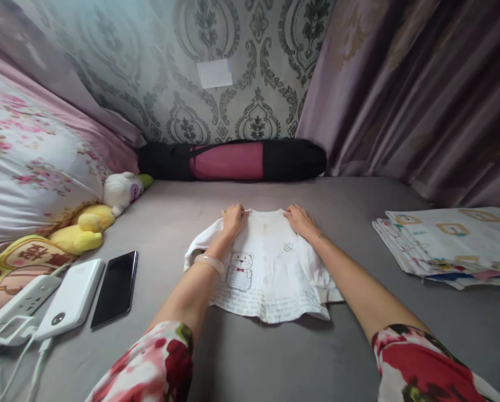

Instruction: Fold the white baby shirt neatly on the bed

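A small white baby shirt [270,268] lies spread on the grey sheet, front up, with a bear print at its lower left and a line of text along the hem. Its neckline faces away from me. My left hand [233,219] pinches the shirt at the left shoulder beside the collar. At the opposite shoulder my right hand [300,221] pinches the fabric in the same way. Both sleeves lie out to the sides, partly hidden by my forearms.
On the right sits a folded stack of printed cloths [451,240]. A phone [114,289], a white power bank [71,298] and a power strip [21,307] with cables lie at left, near plush toys [122,192]. A black and pink roll bag [228,161] rests against the wall.
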`<state>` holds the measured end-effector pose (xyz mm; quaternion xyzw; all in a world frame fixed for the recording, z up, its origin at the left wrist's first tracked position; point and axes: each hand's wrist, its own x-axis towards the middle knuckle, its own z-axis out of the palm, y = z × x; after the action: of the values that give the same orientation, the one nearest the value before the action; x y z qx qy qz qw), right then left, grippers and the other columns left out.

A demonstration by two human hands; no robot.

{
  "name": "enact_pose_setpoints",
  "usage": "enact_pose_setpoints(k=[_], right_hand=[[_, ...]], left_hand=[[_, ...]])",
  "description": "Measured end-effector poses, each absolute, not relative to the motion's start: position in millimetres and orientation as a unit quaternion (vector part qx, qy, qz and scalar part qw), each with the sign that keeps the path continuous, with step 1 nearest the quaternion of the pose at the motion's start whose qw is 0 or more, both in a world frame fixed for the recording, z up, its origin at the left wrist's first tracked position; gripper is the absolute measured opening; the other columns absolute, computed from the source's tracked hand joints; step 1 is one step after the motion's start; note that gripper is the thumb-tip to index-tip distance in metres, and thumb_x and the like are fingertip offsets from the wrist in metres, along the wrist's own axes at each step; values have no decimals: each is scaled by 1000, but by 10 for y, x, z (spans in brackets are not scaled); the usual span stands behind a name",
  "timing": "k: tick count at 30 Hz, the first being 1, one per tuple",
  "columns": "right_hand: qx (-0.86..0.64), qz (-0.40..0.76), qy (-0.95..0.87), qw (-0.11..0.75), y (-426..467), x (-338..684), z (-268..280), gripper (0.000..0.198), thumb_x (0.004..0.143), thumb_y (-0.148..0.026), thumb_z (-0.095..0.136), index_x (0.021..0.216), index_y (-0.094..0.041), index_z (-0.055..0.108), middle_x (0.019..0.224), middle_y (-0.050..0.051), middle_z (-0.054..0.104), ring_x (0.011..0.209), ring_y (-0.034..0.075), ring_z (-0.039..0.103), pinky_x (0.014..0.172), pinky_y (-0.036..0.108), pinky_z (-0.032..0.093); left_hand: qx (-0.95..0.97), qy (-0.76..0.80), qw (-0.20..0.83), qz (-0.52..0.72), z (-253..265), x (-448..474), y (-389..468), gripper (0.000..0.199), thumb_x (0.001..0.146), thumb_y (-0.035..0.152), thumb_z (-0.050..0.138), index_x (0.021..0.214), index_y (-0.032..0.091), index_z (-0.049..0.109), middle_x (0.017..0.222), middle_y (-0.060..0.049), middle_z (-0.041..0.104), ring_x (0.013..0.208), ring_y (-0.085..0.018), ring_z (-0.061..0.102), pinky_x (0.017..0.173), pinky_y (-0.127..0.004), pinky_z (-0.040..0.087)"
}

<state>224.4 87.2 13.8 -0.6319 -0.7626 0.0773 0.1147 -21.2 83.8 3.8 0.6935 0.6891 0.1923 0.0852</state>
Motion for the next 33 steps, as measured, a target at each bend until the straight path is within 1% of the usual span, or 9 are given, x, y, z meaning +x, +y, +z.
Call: enact_pose_setpoints(k=[5,10,12,15,17,19,23,27,33], right_hand=[[-636,94,-755,132,915,2246,102,25,97,-31,47,109,-17,64,118,15,63,112,25,57,93,33,43],[-641,210,-698,241,853,2532,203,27,92,-25,53,116,-15,62,114,12,69,103,18,64,91,29,47],[-658,236,-659,276,710,2743,276,22,91,-22,52,107,-14,65,107,11,71,94,17,67,85,27,50],[-680,331,-593,277,379,3052,379,17,91,-23,50,92,-15,64,90,10,72,69,13,66,62,23,51],[-679,388,-572,248,134,3198,429,17,88,-28,55,81,-15,63,79,8,71,58,10,61,52,19,47],[-670,416,-578,209,-87,3273,454,25,85,-38,59,74,-16,61,70,5,67,53,9,57,46,18,42],[-655,383,-636,140,-370,3243,401,35,76,-51,64,67,-17,61,57,1,60,49,9,49,43,19,35],[-647,302,-686,140,-451,3124,244,28,68,-44,69,70,-17,62,61,0,61,54,10,50,50,21,36],[-635,263,-712,143,-446,3024,146,17,70,-35,62,67,-18,60,63,0,61,58,12,53,54,22,36]], left_hand=[[689,701,101,158,80,-215,858,26,94,38,48,105,19,60,115,-12,67,112,-26,57,94,-39,34],[658,729,127,143,281,-654,820,43,91,54,41,93,19,65,107,-12,71,106,-28,61,92,-39,38],[635,741,160,151,365,-992,734,41,88,53,43,87,18,66,96,-10,72,97,-26,64,84,-34,42],[602,740,239,180,450,-1530,523,33,76,48,54,77,17,64,80,-8,71,79,-22,65,69,-28,45],[561,743,303,205,476,-1811,345,33,67,49,59,75,17,64,71,-5,68,70,-20,63,61,-26,44],[539,747,329,207,487,-1974,167,36,58,50,64,72,17,65,61,-3,64,65,-19,60,56,-25,43],[550,733,347,199,492,-1945,-110,42,51,55,68,70,17,67,59,-1,62,62,-17,56,54,-23,39],[564,715,360,204,475,-1666,-238,45,54,59,67,72,17,67,64,-1,64,64,-17,55,55,-24,38],[592,717,298,217,408,-1237,-308,40,68,55,58,75,16,65,68,-3,63,67,-18,57,56,-25,39]])
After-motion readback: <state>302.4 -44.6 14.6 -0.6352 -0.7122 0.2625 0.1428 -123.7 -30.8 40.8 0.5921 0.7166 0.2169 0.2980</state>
